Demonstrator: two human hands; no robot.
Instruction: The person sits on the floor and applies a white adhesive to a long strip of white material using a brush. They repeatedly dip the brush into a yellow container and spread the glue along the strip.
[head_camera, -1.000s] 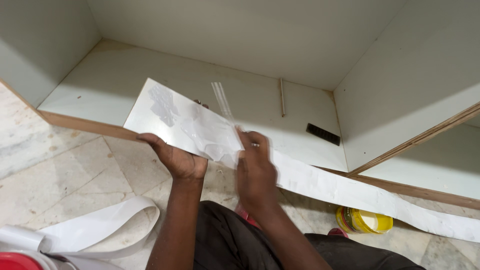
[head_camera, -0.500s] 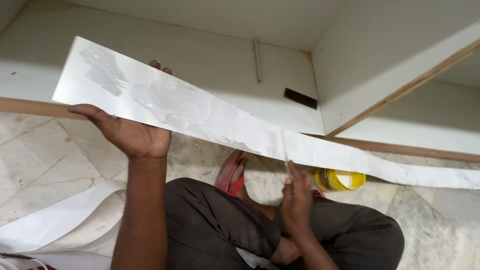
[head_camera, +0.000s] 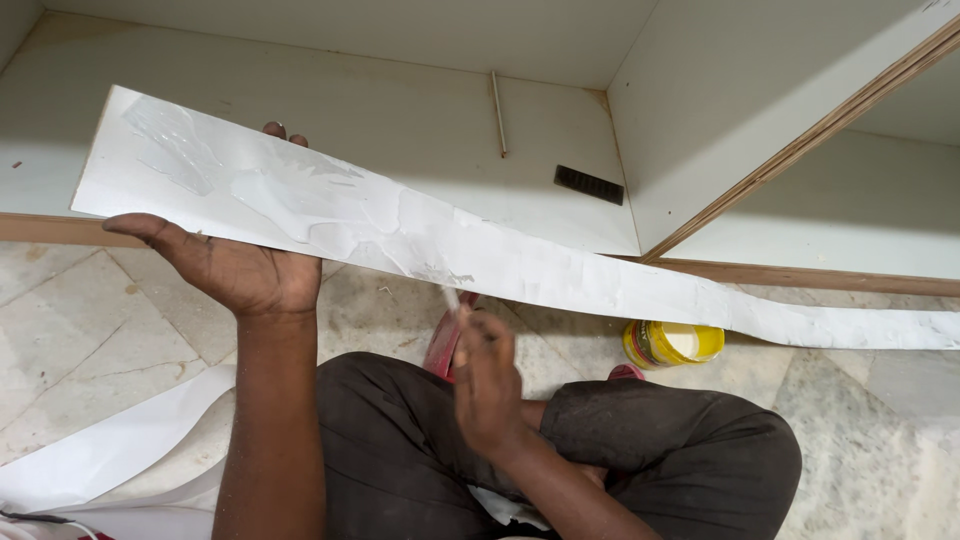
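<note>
Since a moment ago my right hand (head_camera: 488, 385) has risen, pinching a small spreader to the long white strip (head_camera: 430, 240), which my left hand (head_camera: 235, 268) grips above the floor. Beyond: yellow glue tub (head_camera: 673, 343), cabinet shelf (head_camera: 400, 110), black brush (head_camera: 589, 185).

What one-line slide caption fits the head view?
Left hand holds a long white strip smeared with glue while the right hand touches a small applicator to it.

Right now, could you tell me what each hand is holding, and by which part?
The left hand holds the long white strip near its left end, gripping its lower edge. The right hand pinches a thin pale tool by its lower end.
</note>
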